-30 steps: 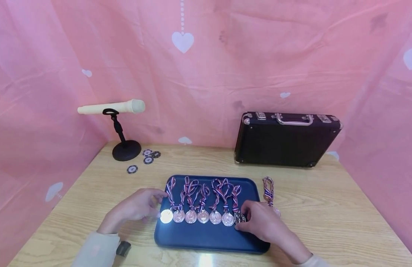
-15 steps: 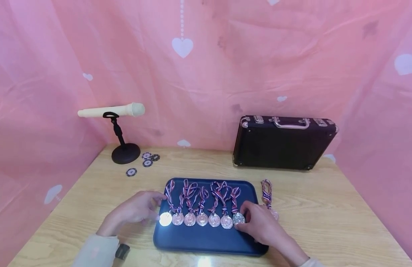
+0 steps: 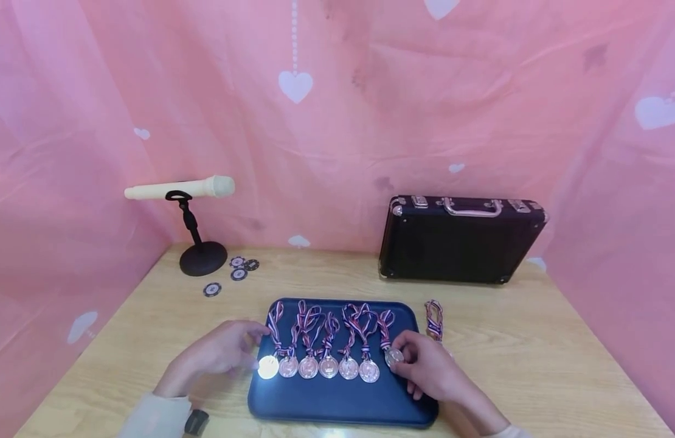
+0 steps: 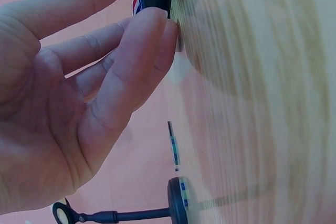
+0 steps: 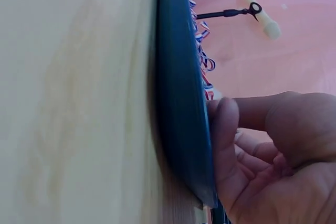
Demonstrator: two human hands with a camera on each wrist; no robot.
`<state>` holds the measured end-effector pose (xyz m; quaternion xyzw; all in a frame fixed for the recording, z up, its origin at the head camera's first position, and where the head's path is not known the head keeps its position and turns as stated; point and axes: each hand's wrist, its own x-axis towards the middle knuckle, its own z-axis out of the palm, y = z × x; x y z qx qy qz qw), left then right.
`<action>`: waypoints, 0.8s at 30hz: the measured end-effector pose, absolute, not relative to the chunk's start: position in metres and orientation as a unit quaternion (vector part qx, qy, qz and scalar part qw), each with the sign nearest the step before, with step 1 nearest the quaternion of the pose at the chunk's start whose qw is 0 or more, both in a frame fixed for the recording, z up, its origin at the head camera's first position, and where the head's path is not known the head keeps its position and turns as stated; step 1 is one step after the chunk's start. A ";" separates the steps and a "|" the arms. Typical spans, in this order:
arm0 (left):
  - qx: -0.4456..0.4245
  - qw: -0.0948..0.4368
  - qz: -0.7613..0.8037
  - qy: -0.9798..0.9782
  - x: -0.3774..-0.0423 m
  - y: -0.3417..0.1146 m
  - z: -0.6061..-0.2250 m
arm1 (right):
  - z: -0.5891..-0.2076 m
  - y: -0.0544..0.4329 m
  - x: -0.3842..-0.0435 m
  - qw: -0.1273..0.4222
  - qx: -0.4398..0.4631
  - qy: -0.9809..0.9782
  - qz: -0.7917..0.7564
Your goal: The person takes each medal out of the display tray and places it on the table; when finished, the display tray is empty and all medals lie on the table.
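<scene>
My right hand [image 3: 430,365] pinches a silver medal [image 3: 393,356] between thumb and fingers over the right part of the dark blue tray [image 3: 337,404]. Its striped ribbon [image 3: 386,322] trails back onto the tray. Several more medals lie there side by side, ribbons pointing away from me; the leftmost medal [image 3: 268,367] glares brightly. At the tray's left edge rests my left hand [image 3: 222,350], fingertips against the side. The left wrist view shows these fingertips [image 4: 157,19] bent loosely at the tray wall. Low over the tray's rim, my right fingers [image 5: 226,124] appear in the right wrist view.
Right of the tray, another medal's ribbon [image 3: 434,319] lies on the wooden table [image 3: 534,353], its disc mostly behind my hand. A black case [image 3: 463,243] stands at the back right. A white microphone [image 3: 179,188] sits on a stand [image 3: 203,258] at the back left, beside several poker chips [image 3: 239,274].
My right hand has lifted the silver medal's edge and drawn it slightly right, apart from the row. The left hand keeps its place by the tray. The head view has tilted up a little.
</scene>
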<state>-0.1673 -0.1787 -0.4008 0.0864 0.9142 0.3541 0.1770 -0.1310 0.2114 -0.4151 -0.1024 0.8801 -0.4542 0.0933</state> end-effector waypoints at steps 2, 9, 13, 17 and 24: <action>0.091 0.175 0.353 0.914 -0.167 -0.180 -0.401 | -0.416 0.215 -0.133 0.099 -0.104 0.865 -0.481; 0.115 0.170 0.359 0.911 -0.166 -0.182 -0.402 | -0.412 0.222 -0.138 0.101 -0.064 0.842 -0.526; 0.112 0.174 0.369 0.906 -0.165 -0.181 -0.402 | -0.407 0.228 -0.140 0.088 -0.053 0.837 -0.537; 0.101 0.177 0.368 0.907 -0.165 -0.180 -0.401 | -0.403 0.235 -0.142 0.081 -0.055 0.832 -0.546; 0.104 0.177 0.371 0.906 -0.165 -0.181 -0.401 | -0.390 0.255 -0.146 0.062 -0.027 0.822 -0.565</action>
